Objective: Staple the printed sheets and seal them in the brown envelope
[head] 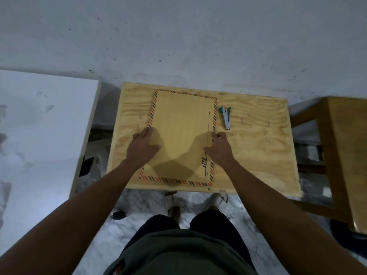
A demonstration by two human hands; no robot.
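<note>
The brown envelope [182, 124], edged with red and dark stripes, lies flat on the plywood table [258, 155], its long side running away from me. My left hand [144, 147] rests on its left edge, fingers curled over the border. On the right edge sits my right hand [219, 148], fingers bent and pressing the striped border. A small white stapler with teal ends [226, 117] lies on the table just right of the envelope, beyond my right hand. No printed sheets are visible.
A white board or tabletop [39, 135] stands to the left of the table. A brown wooden stool or table [345, 151] stands at the right. A white wall rises behind. Marble floor and my legs [178, 235] are below the table's front edge.
</note>
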